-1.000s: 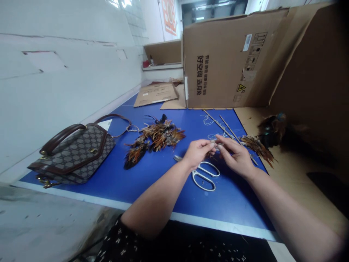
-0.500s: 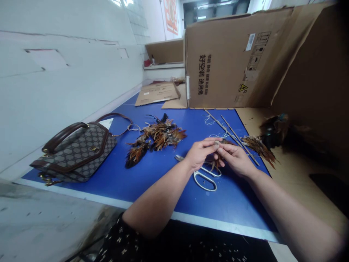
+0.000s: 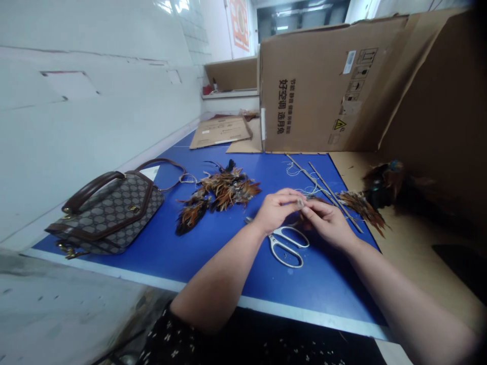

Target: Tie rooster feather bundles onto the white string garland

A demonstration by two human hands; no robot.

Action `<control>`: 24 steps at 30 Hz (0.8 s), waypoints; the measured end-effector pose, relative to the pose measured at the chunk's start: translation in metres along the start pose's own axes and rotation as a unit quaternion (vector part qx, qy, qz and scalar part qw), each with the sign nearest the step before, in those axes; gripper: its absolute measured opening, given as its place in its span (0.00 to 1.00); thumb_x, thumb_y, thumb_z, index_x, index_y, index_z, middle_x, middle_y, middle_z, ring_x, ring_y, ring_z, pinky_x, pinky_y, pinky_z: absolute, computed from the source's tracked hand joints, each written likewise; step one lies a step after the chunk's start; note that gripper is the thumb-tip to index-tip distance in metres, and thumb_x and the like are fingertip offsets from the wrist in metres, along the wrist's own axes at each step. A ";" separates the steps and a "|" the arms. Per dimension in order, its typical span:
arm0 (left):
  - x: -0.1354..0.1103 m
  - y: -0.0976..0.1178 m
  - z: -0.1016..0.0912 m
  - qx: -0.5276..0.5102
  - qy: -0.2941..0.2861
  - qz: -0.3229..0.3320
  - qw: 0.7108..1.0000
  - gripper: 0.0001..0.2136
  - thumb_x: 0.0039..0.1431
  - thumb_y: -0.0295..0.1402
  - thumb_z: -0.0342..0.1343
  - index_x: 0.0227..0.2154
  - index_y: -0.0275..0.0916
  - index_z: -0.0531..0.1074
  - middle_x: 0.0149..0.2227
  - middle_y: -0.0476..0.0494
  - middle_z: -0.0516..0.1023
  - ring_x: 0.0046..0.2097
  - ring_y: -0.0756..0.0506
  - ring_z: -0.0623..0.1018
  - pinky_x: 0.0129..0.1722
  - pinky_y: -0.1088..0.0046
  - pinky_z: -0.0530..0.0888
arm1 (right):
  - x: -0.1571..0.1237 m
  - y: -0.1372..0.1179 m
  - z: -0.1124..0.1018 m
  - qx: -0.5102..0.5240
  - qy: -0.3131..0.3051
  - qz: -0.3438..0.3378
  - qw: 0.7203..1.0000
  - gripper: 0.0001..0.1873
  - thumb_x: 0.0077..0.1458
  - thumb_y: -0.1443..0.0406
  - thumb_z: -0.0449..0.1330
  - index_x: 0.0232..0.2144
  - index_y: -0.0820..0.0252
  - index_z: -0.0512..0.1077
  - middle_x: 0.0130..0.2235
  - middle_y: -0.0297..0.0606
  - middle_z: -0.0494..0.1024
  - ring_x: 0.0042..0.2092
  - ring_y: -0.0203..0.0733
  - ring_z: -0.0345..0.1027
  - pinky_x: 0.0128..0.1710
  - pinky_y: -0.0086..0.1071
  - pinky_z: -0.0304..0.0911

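My left hand (image 3: 276, 209) and my right hand (image 3: 325, 219) meet above the blue table, both closed in a pinch. Between their fingertips is the small pale end of a feather bunch (image 3: 300, 203), most of it hidden by my fingers. Directly below lie scissors with white handles (image 3: 288, 247), their blades partly covered by my left wrist. Just beyond my right hand, two thin sticks (image 3: 335, 195) lie with loose pale string (image 3: 299, 170) around them. A pile of brown, orange and black feathers (image 3: 228, 187) sits left of my hands.
At the left stands a patterned handbag (image 3: 114, 213) with a brown strap. A large cardboard box (image 3: 312, 96) rises at the back, beside flat cardboard pieces (image 3: 220, 131). More feathers (image 3: 363, 207) lie on cardboard at the right, near a dark feathered bundle (image 3: 382, 182).
Both hands have shifted very slightly left, still pinching together. The feathers that hung beneath my fingers are now mostly out of sight. The camera view has moved a little.
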State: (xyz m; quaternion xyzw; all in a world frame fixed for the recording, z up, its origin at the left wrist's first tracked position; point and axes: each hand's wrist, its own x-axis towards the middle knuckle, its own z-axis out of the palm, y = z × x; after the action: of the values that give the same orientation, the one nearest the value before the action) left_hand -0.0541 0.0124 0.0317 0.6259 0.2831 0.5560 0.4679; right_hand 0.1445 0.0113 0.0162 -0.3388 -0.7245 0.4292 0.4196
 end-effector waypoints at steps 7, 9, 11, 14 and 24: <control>0.008 0.004 -0.008 -0.037 0.232 0.011 0.972 0.12 0.59 0.41 0.67 0.34 0.36 0.84 0.38 0.39 0.84 0.42 0.45 0.82 0.50 0.65 0.77 | 0.004 0.028 -0.011 -0.351 -0.047 -0.068 0.933 0.12 0.66 0.58 0.61 0.43 0.54 0.82 0.42 0.44 0.79 0.42 0.47 0.76 0.44 0.38 0.71; 0.010 0.000 -0.006 -0.066 0.271 -0.005 0.960 0.13 0.57 0.41 0.69 0.35 0.35 0.83 0.35 0.41 0.83 0.37 0.46 0.83 0.45 0.67 0.78 | 0.002 0.027 -0.008 -0.413 -0.091 -0.041 0.905 0.11 0.66 0.60 0.60 0.43 0.53 0.82 0.43 0.42 0.80 0.42 0.45 0.76 0.42 0.35 0.70; 0.010 -0.005 -0.004 -0.074 0.286 -0.019 0.955 0.14 0.55 0.42 0.69 0.36 0.35 0.82 0.34 0.42 0.82 0.34 0.47 0.82 0.41 0.69 0.77 | 0.001 0.022 -0.002 -0.462 -0.117 -0.021 0.879 0.11 0.67 0.62 0.58 0.41 0.53 0.81 0.43 0.41 0.80 0.41 0.44 0.77 0.39 0.33 0.68; 0.008 -0.008 -0.003 -0.050 0.268 -0.028 0.962 0.16 0.56 0.44 0.68 0.37 0.35 0.81 0.34 0.42 0.82 0.32 0.49 0.80 0.37 0.72 0.76 | 0.002 0.018 0.004 -0.500 -0.119 -0.004 0.858 0.11 0.68 0.63 0.55 0.40 0.56 0.78 0.43 0.42 0.79 0.38 0.43 0.76 0.36 0.33 0.65; -0.001 -0.016 0.007 -0.072 0.076 -0.214 0.971 0.16 0.55 0.42 0.69 0.35 0.31 0.81 0.25 0.43 0.77 0.24 0.53 0.71 0.24 0.77 0.64 | 0.006 0.026 -0.018 -0.377 0.120 -0.092 0.914 0.09 0.70 0.59 0.53 0.38 0.56 0.70 0.36 0.43 0.77 0.36 0.47 0.71 0.38 0.38 0.66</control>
State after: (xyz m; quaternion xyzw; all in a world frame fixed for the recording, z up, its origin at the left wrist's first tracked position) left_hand -0.0453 0.0166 0.0172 0.4710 0.4046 0.5081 0.5970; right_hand 0.1621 0.0328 -0.0004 -0.4526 -0.8049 0.0396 0.3817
